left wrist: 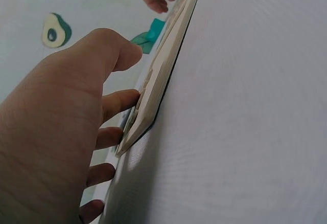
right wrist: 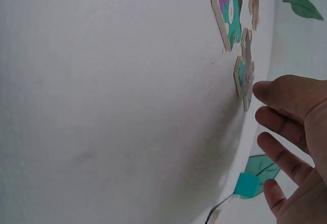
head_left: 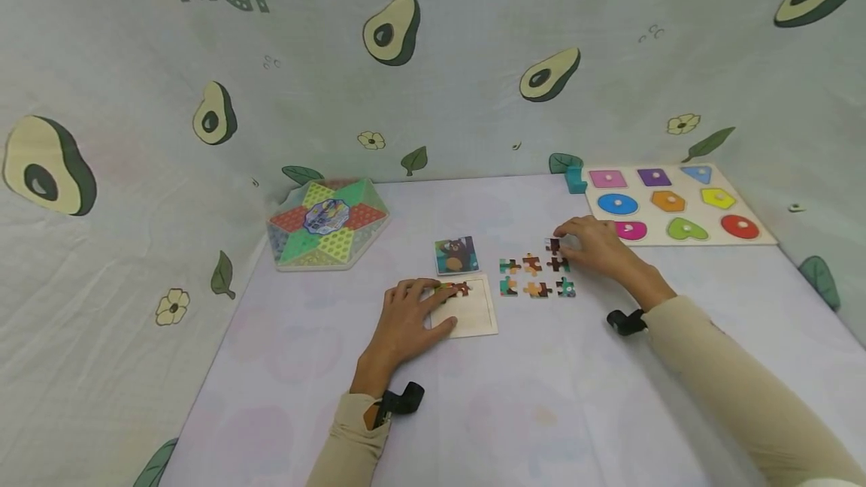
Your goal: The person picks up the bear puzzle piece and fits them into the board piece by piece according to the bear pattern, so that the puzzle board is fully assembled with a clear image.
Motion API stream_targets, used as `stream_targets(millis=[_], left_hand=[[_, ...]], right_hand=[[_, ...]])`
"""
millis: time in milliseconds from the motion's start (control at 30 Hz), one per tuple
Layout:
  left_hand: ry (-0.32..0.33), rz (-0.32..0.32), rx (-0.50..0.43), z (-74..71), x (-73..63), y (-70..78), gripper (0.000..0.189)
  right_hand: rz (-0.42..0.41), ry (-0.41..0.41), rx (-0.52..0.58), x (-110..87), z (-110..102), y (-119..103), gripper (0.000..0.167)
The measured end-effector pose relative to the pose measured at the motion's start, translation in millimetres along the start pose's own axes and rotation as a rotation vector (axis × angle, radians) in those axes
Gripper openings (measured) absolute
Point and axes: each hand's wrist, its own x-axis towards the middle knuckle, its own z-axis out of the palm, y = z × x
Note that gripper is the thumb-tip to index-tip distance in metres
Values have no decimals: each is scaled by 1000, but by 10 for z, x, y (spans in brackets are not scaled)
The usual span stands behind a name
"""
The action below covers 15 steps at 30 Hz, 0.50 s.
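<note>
In the head view my left hand (head_left: 409, 322) rests with spread fingers on a pale wooden puzzle tray (head_left: 476, 314). Jigsaw pieces with brown and green print (head_left: 460, 289) lie along its upper edge, partly hidden by my fingers. My right hand (head_left: 595, 245) reaches over the loose pieces, thumb and index fingertips right at a dark brown puzzle piece (head_left: 552, 246). Its fingers look relaxed and apart in the right wrist view, close by a teal-printed piece (right wrist: 242, 73). Several loose pieces, one of them teal (head_left: 566, 288), lie in rough rows between the hands.
A small bear picture card (head_left: 456, 255) lies just above the tray. At the back left is a patterned hexagonal box (head_left: 328, 224). A shape board with colored knobbed pieces (head_left: 683, 205) lies at the back right, a teal block (head_left: 576, 179) at its corner.
</note>
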Motion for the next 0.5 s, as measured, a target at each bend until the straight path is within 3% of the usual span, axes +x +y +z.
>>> stream_targets(millis=[267, 500], left_hand=[[-42, -26, -8, 1, -7, 14, 62], [-50, -23, 6, 5, 7, -1, 64]], right_hand=[[-24, -54, -2, 91, 34, 70, 34], [-41, -43, -16, 156, 58, 86, 36]])
